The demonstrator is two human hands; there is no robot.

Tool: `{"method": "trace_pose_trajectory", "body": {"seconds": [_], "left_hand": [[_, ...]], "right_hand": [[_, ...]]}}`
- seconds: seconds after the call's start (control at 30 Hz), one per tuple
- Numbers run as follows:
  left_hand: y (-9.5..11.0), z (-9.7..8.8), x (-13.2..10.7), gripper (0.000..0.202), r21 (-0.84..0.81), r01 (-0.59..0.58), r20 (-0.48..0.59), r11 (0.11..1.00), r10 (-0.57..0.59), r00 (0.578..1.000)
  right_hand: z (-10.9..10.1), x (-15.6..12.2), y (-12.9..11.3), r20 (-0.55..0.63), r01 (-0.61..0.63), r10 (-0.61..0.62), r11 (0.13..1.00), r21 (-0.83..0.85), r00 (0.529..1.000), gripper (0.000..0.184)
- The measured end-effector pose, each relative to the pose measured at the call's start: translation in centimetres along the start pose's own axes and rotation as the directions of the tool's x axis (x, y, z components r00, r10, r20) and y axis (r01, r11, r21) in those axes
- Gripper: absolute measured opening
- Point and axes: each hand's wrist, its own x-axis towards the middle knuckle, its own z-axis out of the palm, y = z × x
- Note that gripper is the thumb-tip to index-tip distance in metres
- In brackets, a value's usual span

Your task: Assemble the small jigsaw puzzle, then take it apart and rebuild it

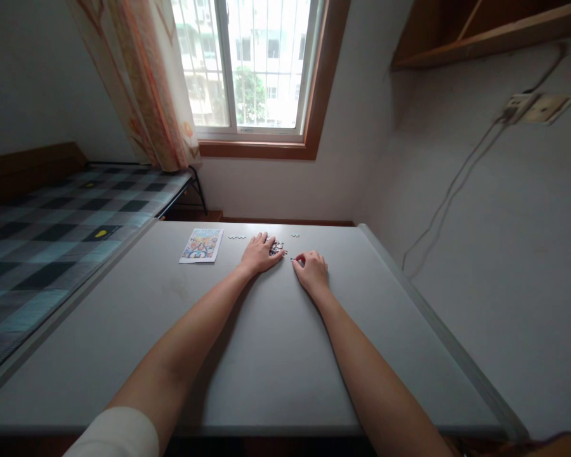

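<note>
My left hand (261, 252) lies palm down with its fingers spread, over the left side of a small pile of jigsaw puzzle pieces (278, 246). Part of the pile is hidden under it. To the right, my right hand (311, 266) pinches a tiny puzzle piece (292, 259) between thumb and forefinger, just above or on the table. A short row of puzzle pieces (236, 237) lies beyond my left hand. Another small group of pieces (295, 235) sits behind my right hand. Left of the row is a colourful picture sheet (201, 245) lying flat.
The grey-white table (266, 355) has a raised strip (438, 324) along its right edge. A bed with a checked cover (76, 222) stands at the left. Beyond are a curtain (143, 82) and a window (261, 63). A cable (450, 190) hangs down the right wall.
</note>
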Motion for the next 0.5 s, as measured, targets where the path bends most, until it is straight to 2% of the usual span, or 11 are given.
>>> {"method": "trace_pose_trajectory", "body": {"seconds": [0.13,0.27,0.5], "left_hand": [[0.3,0.3,0.2,0.065,-0.018,-0.017,-0.015,1.0,0.016,1.0],[0.4,0.0,-0.4,0.061,-0.039,0.005,-0.094,0.999,-0.009,0.996],[0.5,-1.5,-3.5,0.057,-0.027,-0.054,-0.141,0.998,0.05,0.989]], "right_hand": [[0.2,0.0,0.2,-0.044,-0.012,0.012,1.0,-0.016,0.999,0.016],[0.0,0.1,0.3,-0.005,-0.012,0.012,1.0,-0.009,1.0,0.015],[-0.3,0.0,0.4,0.047,0.034,-0.038,0.997,0.073,0.998,0.012]]}}
